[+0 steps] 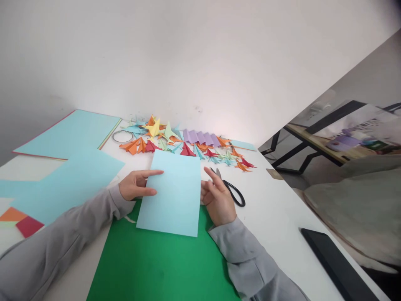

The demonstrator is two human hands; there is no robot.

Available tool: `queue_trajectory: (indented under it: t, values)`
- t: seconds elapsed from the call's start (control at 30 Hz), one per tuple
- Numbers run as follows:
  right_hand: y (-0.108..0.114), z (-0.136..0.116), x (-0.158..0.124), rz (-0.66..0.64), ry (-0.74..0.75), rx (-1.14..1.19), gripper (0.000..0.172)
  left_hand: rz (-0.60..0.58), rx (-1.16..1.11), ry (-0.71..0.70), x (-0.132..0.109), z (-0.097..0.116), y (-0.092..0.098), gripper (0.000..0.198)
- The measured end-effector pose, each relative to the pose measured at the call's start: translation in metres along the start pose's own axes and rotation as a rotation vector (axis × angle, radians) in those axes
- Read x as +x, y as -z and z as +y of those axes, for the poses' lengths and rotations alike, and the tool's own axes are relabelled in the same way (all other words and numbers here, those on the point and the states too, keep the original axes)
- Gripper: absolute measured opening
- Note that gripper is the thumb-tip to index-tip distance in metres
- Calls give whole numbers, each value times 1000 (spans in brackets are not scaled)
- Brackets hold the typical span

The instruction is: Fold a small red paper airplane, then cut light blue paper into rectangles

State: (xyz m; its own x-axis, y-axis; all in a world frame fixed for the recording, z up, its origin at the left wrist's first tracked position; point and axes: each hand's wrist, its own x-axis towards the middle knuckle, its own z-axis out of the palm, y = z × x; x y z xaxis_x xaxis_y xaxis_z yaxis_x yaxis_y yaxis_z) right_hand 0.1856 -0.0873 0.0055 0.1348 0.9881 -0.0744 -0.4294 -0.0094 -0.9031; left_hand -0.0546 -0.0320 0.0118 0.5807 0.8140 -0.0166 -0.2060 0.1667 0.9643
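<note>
A light blue sheet of paper (173, 200) is held up over a green sheet (156, 263). My left hand (133, 186) grips its left edge, with thumb and forefinger on the front and the other fingers behind. At the right edge is my right hand (219, 198), its forefinger stretched out and the fingers apart. Some of its fingertips meet or pass behind the paper's edge; I cannot tell which. Black-handled scissors (236, 195) lie just beyond my right hand, their blades partly hidden by it.
Many folded paper cranes (155, 127) and a purple pleated strip (200, 138) lie along the wall, beside a wire ring (123, 136). Blue sheets (75, 129) are stacked at left, near small orange and red pieces (29, 225). A black flat object (332, 259) lies at right.
</note>
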Motion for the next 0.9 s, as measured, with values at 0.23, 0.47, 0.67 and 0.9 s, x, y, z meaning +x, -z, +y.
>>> queue_trajectory:
  t: [0.23, 0.47, 0.67, 0.9]
  values:
    - [5, 13, -3, -292, 255, -469, 36, 53, -187, 69, 1, -3, 12, 61]
    - [8, 7, -3, -287, 357, -547, 31, -203, -53, -124, -3, 4, 2, 85]
    - [8, 1, -2, -170, 272, -520, 34, -203, 163, -229, -5, -2, -4, 101]
    - [9, 7, 1, -235, 231, -399, 36, 42, 86, -243, 0, -11, -8, 41]
